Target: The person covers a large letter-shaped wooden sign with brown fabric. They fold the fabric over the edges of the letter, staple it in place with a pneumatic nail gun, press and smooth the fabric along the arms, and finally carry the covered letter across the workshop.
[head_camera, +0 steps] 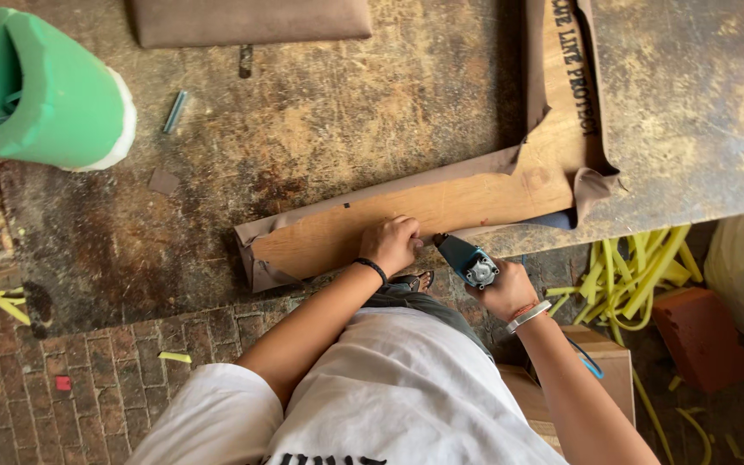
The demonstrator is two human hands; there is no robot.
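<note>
1. On the worn workbench [320,129], lying at a slant: wooden frame [441,207] wrapped in brown fabric [260,258].
2. Pressing down on the frame's near edge, fingers curled together: left hand [392,244].
3. Clamping shut around the blue staple gun [467,260], nose touching the frame just beside the left hand: right hand [506,291].
4. Standing far left: green foam roll [40,86].

Worn, stained bench [372,112]. On it: L-shaped wooden frame [441,207] wrapped in brown fabric; brown cushion [247,19] at far edge; green foam roll [32,86]; small metal strip [174,112]; fabric scrap [163,182].
</note>
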